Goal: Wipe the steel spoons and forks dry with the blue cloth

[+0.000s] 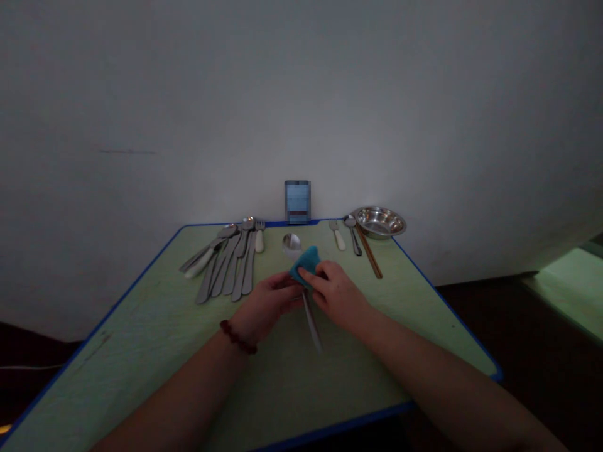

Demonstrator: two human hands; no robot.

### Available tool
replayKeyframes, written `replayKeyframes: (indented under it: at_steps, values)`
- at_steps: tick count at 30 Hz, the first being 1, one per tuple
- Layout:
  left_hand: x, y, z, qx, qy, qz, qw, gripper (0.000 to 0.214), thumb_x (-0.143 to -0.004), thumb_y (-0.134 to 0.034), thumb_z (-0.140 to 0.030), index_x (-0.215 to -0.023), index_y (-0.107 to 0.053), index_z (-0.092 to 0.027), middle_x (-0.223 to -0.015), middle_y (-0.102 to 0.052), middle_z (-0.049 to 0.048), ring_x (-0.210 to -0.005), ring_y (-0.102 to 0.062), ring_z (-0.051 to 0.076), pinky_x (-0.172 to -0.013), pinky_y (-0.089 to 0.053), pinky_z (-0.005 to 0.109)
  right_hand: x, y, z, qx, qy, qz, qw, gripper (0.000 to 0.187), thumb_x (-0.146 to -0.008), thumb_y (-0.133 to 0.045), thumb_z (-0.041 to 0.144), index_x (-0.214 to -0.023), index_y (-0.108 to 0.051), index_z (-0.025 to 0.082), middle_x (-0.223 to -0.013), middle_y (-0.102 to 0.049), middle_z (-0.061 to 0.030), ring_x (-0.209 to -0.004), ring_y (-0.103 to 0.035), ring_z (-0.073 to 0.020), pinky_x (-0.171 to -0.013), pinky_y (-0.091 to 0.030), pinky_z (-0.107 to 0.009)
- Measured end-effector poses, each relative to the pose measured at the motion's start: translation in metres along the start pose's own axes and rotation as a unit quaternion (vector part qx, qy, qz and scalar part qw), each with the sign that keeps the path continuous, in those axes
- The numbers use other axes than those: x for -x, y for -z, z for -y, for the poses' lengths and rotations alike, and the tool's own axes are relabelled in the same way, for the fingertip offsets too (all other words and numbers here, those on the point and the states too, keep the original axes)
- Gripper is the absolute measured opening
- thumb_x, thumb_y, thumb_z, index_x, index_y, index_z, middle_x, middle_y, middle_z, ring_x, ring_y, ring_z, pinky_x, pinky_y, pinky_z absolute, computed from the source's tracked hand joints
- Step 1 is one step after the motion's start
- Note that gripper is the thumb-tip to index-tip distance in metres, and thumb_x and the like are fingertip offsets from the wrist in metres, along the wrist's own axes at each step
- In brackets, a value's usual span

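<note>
Right now my two hands are meeting at the middle of one long spoon (pixel 292 243), and it is lying between them rather than off to either side. Its long axis is running away from me: the bowl is pointing toward the wall, just beyond my fingertips, while the handle is slanting back toward me and a little to the right, its end showing in the gap between my wrists. My left hand (pixel 273 298) is coming at the spoon from its left, apparently gripping it near the neck, though the fingertips are partly hidden. My right hand (pixel 342 295) is pinching a blue cloth (pixel 308 258) against the spoon from its right, so neither hand is clearly nearer. Left of the spoon, a spread of cutlery (pixel 230 276) is lying on the worktop (pixel 273 395), well apart from it; right of the spoon and farther from me, a white-handled fork (pixel 340 240), a smaller spoon (pixel 355 242), chopsticks (pixel 370 254) and a metal bowl (pixel 380 221) are sitting.
</note>
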State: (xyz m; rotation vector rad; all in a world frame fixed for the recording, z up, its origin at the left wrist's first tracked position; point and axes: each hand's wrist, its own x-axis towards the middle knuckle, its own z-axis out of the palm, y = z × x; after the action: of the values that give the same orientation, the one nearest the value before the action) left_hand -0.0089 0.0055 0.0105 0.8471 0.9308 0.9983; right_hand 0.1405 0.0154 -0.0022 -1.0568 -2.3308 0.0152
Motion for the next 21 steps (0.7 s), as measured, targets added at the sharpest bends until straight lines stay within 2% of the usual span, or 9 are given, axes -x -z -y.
replayKeyframes:
  at_steps: [6, 11, 21]
  values:
    - [0.0009, 0.0028, -0.0044, 0.061, 0.012, 0.004, 0.998, 0.012, -0.068, -0.055, -0.018, -0.076, -0.063, -0.014, -0.075, -0.065, 0.0034, -0.067, -0.058, 0.012, -0.065, -0.046, 0.024, -0.0001, 0.0001, 0.0004, 0.000, 0.005, 0.003, 1.000, 0.041, -0.075, -0.045, 0.011, -0.115, -0.048, 0.018, -0.087, -0.046, -0.0070, -0.082, -0.040, -0.0175, -0.076, -0.040, -0.032]
    - [-0.0020, 0.0051, -0.0047, 0.082, 0.012, -0.029, 0.996, 0.016, -0.072, -0.051, -0.020, -0.081, -0.061, -0.014, -0.081, -0.064, 0.0046, -0.067, -0.058, 0.012, -0.064, -0.046, 0.023, 0.0002, -0.0007, 0.0021, 0.003, 0.012, 0.007, 1.000, 0.036, -0.078, -0.044, 0.016, -0.113, -0.049, 0.020, -0.086, -0.047, -0.0066, -0.082, -0.041, -0.0174, -0.075, -0.041, -0.032]
    - [-0.0023, 0.0064, -0.0052, 0.066, 0.010, -0.056, 0.996, 0.012, -0.073, -0.049, -0.018, -0.078, -0.060, -0.015, -0.074, -0.063, 0.0023, -0.061, -0.057, 0.009, -0.062, -0.046, 0.022, 0.0000, -0.0008, 0.0037, 0.011, 0.019, 0.018, 1.000, 0.035, -0.078, -0.044, 0.019, -0.112, -0.051, 0.019, -0.087, -0.046, -0.0073, -0.082, -0.041, -0.0178, -0.076, -0.040, -0.032]
